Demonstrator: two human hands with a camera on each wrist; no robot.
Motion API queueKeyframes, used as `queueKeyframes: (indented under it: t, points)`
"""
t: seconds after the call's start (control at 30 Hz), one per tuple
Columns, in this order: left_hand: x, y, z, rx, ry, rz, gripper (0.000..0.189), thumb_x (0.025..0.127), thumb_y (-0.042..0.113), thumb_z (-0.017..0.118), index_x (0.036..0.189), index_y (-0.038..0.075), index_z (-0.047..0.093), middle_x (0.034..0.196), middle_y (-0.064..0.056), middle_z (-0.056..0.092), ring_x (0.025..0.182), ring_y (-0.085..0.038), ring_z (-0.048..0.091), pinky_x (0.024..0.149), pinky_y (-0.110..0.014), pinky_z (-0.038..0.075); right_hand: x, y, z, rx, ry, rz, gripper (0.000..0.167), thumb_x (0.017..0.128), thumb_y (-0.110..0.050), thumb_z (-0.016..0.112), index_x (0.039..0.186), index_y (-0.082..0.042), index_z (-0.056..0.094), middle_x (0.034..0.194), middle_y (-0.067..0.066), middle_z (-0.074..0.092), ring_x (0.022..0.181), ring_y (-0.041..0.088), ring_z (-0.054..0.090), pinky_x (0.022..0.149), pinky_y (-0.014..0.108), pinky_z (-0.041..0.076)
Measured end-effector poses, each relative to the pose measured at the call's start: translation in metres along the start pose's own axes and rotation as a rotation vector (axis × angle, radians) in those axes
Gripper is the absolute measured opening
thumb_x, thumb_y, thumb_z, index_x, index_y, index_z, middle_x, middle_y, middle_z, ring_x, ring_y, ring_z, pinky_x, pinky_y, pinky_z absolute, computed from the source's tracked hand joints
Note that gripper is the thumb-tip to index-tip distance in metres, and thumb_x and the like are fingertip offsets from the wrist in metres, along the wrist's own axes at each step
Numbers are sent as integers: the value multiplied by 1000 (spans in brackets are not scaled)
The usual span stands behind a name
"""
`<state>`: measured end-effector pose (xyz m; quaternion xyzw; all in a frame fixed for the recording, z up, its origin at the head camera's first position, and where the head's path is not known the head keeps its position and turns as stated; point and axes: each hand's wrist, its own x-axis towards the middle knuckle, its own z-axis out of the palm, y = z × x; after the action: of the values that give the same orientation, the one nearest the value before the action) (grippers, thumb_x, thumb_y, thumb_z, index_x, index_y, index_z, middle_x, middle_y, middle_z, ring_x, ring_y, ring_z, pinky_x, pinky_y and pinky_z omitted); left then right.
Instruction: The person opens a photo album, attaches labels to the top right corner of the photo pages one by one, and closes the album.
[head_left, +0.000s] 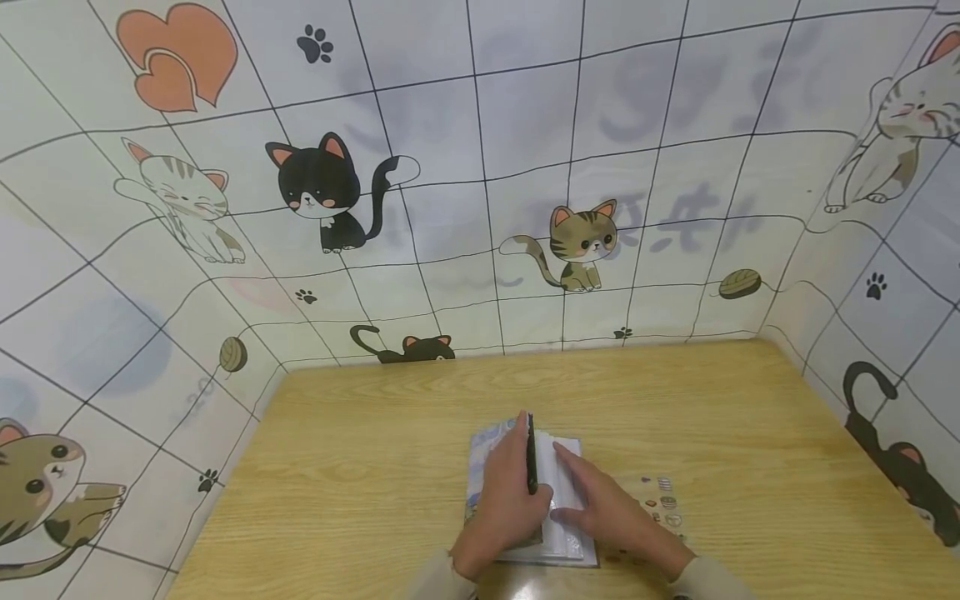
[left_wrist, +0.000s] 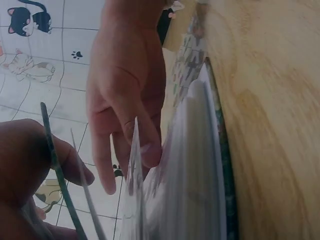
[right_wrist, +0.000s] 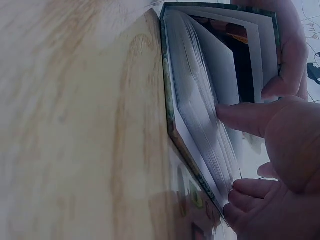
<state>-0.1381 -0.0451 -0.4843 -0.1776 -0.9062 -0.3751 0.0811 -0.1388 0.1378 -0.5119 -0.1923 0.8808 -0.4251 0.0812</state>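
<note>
An album (head_left: 572,546) with a hard cover and thick clear-sleeved pages lies partly open on the wooden table. My left hand (head_left: 504,492) grips the raised front cover (right_wrist: 220,8) along with a leaf or two, its thumb on the inner side. In the right wrist view, a dark picture (right_wrist: 244,65) shows on a page between the raised leaves. My right hand (head_left: 611,507) rests on the page block (right_wrist: 197,95), thumb and fingertips touching the page edges and the fingers mostly straight. The left fingers behind the cover are partly hidden.
A sheet with small printed pictures (head_left: 667,504) lies on the table (head_left: 360,467) just right of the album, partly under my right forearm. Cat-patterned walls (head_left: 450,208) enclose the table at the back and both sides.
</note>
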Motion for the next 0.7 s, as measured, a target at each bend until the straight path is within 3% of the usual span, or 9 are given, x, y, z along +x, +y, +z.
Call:
queueKeyframes:
  t: [0.13, 0.33, 0.53, 0.7]
  points:
    - [-1, 3, 5, 57, -1, 27, 94, 75, 10, 67, 156, 1, 19, 147, -19, 45, 131, -32, 47, 107, -57, 38, 0, 2, 0, -3, 4, -10, 91, 82, -20, 80, 156, -6, 28, 157, 19, 33, 144, 40, 31, 115, 54, 27]
    - [-2, 6, 7, 120, -45, -6, 91, 81, 18, 69, 156, 3, 20, 148, -18, 45, 134, -30, 45, 108, -56, 35, 1, 3, -1, 10, -1, -1, 90, 83, -17, 79, 156, -6, 28, 158, 19, 32, 145, 39, 29, 115, 53, 25]
    - [-3, 6, 7, 107, -101, -39, 89, 87, 27, 68, 157, 6, 18, 151, -18, 42, 139, -32, 40, 113, -60, 29, 2, 3, -1, 22, -4, 6, 90, 82, -12, 78, 156, -6, 28, 158, 19, 32, 145, 40, 29, 115, 54, 24]
    - [-5, 3, 8, 101, -113, 0, 83, 91, 29, 65, 156, 3, 21, 148, -20, 44, 138, -34, 41, 111, -61, 30, 1, 3, -2, 19, 1, 5, 91, 81, -11, 78, 156, -8, 27, 158, 19, 32, 144, 40, 31, 115, 54, 25]
